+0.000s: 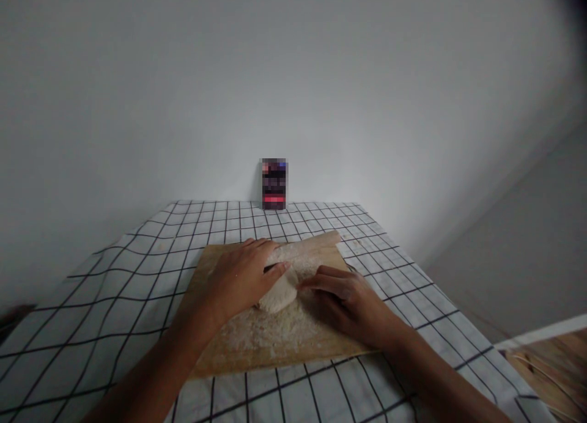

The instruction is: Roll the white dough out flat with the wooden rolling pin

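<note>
Hands, left (241, 279) and right (346, 301), spread flat on dough (280, 291), mid-board (238, 349), edges free.

My left hand (241, 279) covers the near left part of the dough (279, 291), and my right hand (351, 304) hides its right end, so I cannot tell its full shape. My fingers (275, 270) lie over its top. Both my forearms run out at the bottom edge. The small box (274, 183) against the wall is blurred into blocks; its print is unreadable. The surface (114, 301) is cut off at left and bottom. A wooden thing (550, 362) at lower right is cropped by the edge.
</note>
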`<state>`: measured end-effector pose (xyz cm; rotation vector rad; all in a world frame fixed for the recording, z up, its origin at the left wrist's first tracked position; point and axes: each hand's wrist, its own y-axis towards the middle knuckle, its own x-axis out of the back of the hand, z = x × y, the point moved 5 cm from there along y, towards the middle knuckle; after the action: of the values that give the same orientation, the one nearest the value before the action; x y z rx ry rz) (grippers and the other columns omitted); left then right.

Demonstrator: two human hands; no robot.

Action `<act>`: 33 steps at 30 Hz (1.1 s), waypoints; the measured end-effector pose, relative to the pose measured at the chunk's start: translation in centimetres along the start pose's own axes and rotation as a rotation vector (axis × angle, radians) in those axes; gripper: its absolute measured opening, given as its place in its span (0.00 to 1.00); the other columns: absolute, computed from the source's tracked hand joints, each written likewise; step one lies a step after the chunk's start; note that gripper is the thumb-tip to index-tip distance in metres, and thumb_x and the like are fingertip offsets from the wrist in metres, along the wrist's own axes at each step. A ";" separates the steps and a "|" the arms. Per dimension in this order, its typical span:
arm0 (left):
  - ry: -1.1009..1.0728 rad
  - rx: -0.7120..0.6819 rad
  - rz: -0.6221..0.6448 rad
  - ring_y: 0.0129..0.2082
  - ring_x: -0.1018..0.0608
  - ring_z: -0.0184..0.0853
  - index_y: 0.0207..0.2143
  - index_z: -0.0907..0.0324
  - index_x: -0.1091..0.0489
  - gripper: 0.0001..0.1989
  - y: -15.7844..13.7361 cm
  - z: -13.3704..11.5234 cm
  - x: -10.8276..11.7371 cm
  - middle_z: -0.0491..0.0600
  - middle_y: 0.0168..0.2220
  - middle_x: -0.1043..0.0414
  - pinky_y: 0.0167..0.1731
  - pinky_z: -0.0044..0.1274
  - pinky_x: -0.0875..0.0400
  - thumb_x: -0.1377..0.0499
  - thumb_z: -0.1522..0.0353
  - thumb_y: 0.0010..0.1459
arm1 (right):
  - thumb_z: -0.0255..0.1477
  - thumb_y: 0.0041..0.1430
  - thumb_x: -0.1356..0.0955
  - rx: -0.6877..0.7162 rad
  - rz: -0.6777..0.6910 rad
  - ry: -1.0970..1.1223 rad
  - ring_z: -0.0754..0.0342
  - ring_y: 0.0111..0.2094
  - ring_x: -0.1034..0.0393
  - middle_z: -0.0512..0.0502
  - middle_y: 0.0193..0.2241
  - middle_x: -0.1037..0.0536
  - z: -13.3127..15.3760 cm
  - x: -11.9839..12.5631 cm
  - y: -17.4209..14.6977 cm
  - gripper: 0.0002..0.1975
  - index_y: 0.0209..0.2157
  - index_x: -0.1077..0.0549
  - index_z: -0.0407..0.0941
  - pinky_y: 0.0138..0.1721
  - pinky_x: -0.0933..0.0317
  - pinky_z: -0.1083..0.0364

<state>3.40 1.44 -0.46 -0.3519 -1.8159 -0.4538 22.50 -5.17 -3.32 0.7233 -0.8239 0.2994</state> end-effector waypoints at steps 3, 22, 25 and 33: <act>-0.006 -0.004 -0.008 0.59 0.18 0.49 0.52 0.56 0.22 0.16 0.0 0.0 0.0 0.57 0.56 0.16 0.60 0.40 0.25 0.41 0.57 0.73 | 0.21 0.72 0.36 -0.010 0.006 0.010 0.54 0.35 0.24 0.47 0.37 0.19 0.0 0.0 -0.1 0.14 0.50 0.20 0.47 0.35 0.37 0.56; -0.026 0.016 0.025 0.58 0.18 0.49 0.54 0.57 0.23 0.15 -0.1 -0.2 0.3 0.56 0.56 0.17 0.59 0.39 0.25 0.41 0.59 0.73 | 0.35 0.67 0.28 -0.401 -0.390 0.352 0.56 0.27 0.32 0.53 0.30 0.24 -2.0 1.8 -0.3 0.08 0.46 0.23 0.49 0.27 0.39 0.57; -0.021 -0.010 0.008 0.55 0.18 0.48 0.52 0.57 0.22 0.15 -0.1 -0.1 0.1 0.56 0.53 0.16 0.57 0.38 0.24 0.42 0.59 0.73 | 0.39 0.60 0.23 -0.568 -0.661 0.669 0.59 0.23 0.40 0.56 0.29 0.29 -4.1 3.2 -1.1 0.13 0.40 0.25 0.49 0.22 0.44 0.59; -0.047 -0.016 -0.007 0.55 0.18 0.48 0.51 0.56 0.22 0.14 -0.2 0.1 -0.1 0.56 0.53 0.16 0.57 0.39 0.24 0.42 0.59 0.72 | 0.51 0.63 0.25 -0.634 -0.693 0.913 0.60 0.18 0.51 0.59 0.22 0.39 -5.7 4.0 -1.6 0.25 0.27 0.37 0.50 0.15 0.52 0.59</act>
<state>3.26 1.31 -0.60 -0.3696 -1.8602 -0.4689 29.10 -2.54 -3.71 0.1785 0.2357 -0.2591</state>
